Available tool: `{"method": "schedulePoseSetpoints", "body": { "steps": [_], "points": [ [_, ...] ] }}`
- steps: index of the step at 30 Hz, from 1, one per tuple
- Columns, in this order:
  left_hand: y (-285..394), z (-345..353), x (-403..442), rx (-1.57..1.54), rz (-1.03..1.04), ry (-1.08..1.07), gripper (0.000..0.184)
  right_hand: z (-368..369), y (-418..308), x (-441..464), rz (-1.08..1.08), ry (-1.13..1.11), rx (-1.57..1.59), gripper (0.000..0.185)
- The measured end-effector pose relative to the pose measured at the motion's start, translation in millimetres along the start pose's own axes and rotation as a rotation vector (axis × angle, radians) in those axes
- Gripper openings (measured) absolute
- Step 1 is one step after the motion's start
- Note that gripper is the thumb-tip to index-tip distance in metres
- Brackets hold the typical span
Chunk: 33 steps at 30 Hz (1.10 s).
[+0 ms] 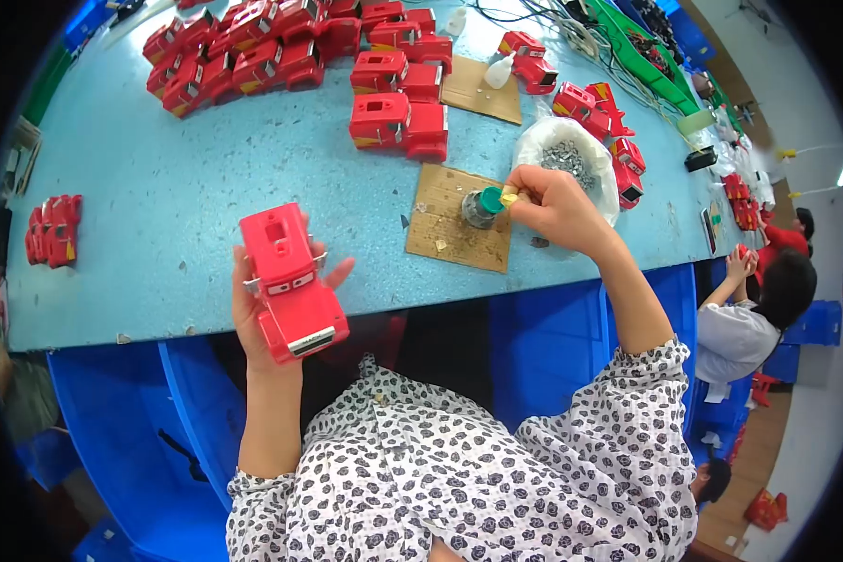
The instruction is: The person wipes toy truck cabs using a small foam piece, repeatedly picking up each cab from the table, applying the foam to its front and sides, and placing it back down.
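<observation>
My left hand [246, 318] is wrapped round a red toy truck cab [286, 267], held up just off the table's front edge with its eyes and grille facing me. My right hand [564, 208] is closed in a pinch on a small yellow piece [509, 199], whose kind I cannot make out. Close by the pinching fingertips stands a small glass jar [479, 215] with a green top [491, 199]. Under the jar lies a stained cardboard sheet [431, 220]. To the right, a white bag [531, 150] holds many small metal parts [567, 161].
Several red truck bodies [379, 122] stand in rows along the back of the blue table [159, 187]. A white squeeze bottle [499, 72] rests on another cardboard piece [468, 94]. Blue bins [553, 337] sit below the edge. A co-worker [745, 318] is at the right.
</observation>
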<state>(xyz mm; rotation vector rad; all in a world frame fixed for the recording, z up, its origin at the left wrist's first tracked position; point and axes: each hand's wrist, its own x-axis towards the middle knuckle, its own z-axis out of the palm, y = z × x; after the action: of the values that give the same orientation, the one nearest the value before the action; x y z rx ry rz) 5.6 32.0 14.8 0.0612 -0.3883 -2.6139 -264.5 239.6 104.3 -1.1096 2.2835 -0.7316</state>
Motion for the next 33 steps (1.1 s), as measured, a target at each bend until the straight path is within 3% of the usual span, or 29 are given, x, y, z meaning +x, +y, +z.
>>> {"method": "schedulePoseSetpoints", "body": {
  "steps": [5,8,16,21,26,28,30,33],
  "points": [
    [-11,6,-4,-0.142,-0.158,0.093,0.056,2,-9,6,-0.014,-0.049,-0.083,0.011],
    [-14,24,-2,-0.09,-0.135,0.198,0.056,-1,-5,9,0.002,-0.106,-0.081,0.009],
    [-22,22,-3,-0.322,-0.269,0.105,0.061,0,-13,10,0.055,-0.135,-0.048,0.006],
    [-31,25,-3,-0.215,-0.453,0.132,0.056,6,-11,7,-0.195,-0.015,-0.27,0.009],
    [-36,24,-11,-0.033,-0.409,0.139,0.053,19,-20,-8,-0.076,0.015,-0.084,0.008],
    [-41,27,-13,-0.023,-0.385,0.182,0.051,33,-47,-29,-0.12,0.097,0.254,0.009],
    [-43,29,-14,0.007,-0.403,0.14,0.043,51,-72,-45,-0.401,0.009,0.203,0.011],
    [-52,40,-16,0.061,-0.404,0.163,0.042,87,-91,-52,-0.652,-0.071,0.082,0.022]
  ]
}}
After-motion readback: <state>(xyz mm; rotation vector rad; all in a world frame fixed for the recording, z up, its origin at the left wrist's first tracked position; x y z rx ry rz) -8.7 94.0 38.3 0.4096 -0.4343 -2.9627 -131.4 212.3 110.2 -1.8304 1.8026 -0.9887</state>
